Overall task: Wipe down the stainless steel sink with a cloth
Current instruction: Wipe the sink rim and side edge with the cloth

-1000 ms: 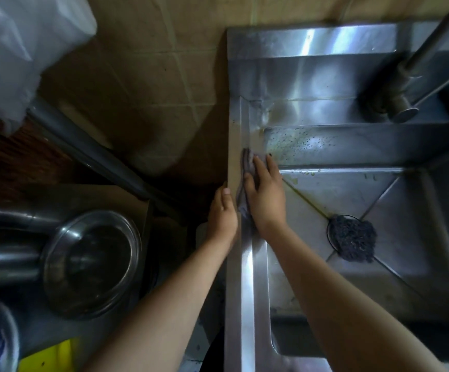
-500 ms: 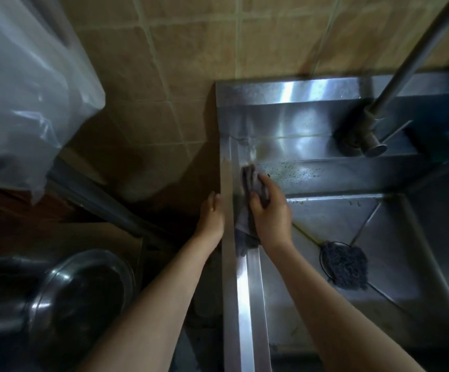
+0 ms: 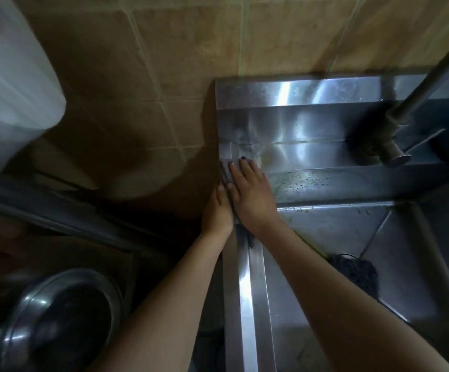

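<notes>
The stainless steel sink (image 3: 247,285) fills the right half of the view, its left rim running toward me. A dark grey cloth (image 3: 226,173) lies on the far end of that rim, near the back corner. My right hand (image 3: 250,194) presses flat on the cloth with straight fingers pointing at the wall. My left hand (image 3: 218,210) rests against the rim's outer side, just left of the right hand, its fingers hidden behind the edge. Dark specks dot the back ledge (image 3: 298,182) to the right of the cloth.
A dark clump covers the drain (image 3: 352,272) in the basin. The faucet pipe and its spout (image 3: 393,154) rise at the back right. A tiled wall (image 3: 191,49) stands behind. Left of the sink sit a steel bowl (image 3: 57,318) and a plastic bag (image 3: 8,89).
My right hand has slid the cloth farther along the rim toward the back corner, its fingers flattening out. The left hand followed beside it. The camera has tilted up.
</notes>
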